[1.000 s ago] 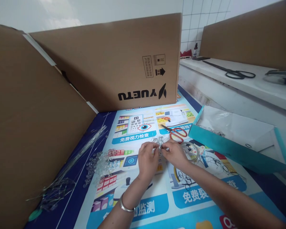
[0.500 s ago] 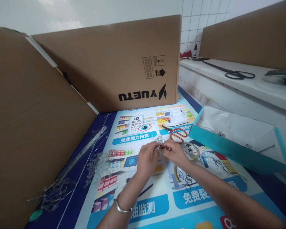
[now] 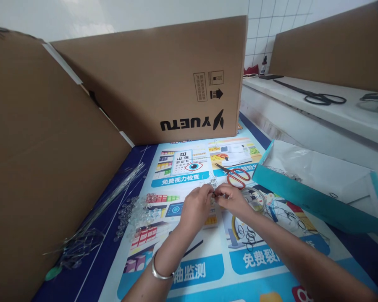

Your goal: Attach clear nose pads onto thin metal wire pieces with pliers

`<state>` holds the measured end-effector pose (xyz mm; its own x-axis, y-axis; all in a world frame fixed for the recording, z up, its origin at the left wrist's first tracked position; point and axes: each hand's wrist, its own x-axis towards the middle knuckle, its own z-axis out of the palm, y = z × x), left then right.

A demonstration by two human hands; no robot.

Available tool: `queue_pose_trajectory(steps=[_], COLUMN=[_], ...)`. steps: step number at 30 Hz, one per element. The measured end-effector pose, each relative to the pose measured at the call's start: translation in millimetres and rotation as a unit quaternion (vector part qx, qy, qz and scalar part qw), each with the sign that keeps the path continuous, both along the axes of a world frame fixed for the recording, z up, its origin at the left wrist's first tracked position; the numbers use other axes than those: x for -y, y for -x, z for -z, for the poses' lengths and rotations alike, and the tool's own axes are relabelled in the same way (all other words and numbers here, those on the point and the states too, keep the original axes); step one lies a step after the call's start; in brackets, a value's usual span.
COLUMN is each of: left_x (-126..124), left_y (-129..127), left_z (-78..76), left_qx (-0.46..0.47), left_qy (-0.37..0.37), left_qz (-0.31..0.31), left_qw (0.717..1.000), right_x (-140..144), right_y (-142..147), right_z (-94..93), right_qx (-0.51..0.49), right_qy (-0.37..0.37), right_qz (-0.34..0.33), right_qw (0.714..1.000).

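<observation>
At the middle of the counter (image 3: 208, 268) the left hand (image 3: 197, 206) and right hand (image 3: 234, 201) meet, their fingers (image 3: 209, 191) pinched on a small tangle of thin wire (image 3: 211, 183). Red-handled scissors (image 3: 236, 175) lie just behind it, clear beads (image 3: 138, 212) and long wire rods (image 3: 113, 195) toward the left edge, black rings (image 3: 247, 237) under the right forearm. Cardboard boxes (image 3: 164, 79) wall the far and left edges, and at the right edge an open teal box (image 3: 305, 201) holds white paper (image 3: 315, 167).

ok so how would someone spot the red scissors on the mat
Start at the big cardboard box printed YUETU. On the poster mat in front of it, left of the teal box, lie the red-handled scissors. The other scissors, on the white ledge, are black.
</observation>
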<state>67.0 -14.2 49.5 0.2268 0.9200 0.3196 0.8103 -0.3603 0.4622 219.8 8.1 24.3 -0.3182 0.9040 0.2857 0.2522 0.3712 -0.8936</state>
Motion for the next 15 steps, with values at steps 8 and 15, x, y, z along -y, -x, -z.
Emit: queue_pose_trajectory(steps=[8,15], left_x=[-0.8,-0.9], left_y=[0.8,1.8], left_z=[-5.2,-7.6], left_qx=[-0.050,-0.075], left_qy=[-0.027,-0.038], left_qz=[0.006,0.017], left_qw=[0.998,0.996], right_x=[1.2,-0.2], right_y=[0.3,-2.9], right_z=[-0.3,2.3], right_qx=[0.011,0.017], right_qy=[0.002,0.005], right_qz=[-0.005,-0.014], right_qw=[1.000,1.000])
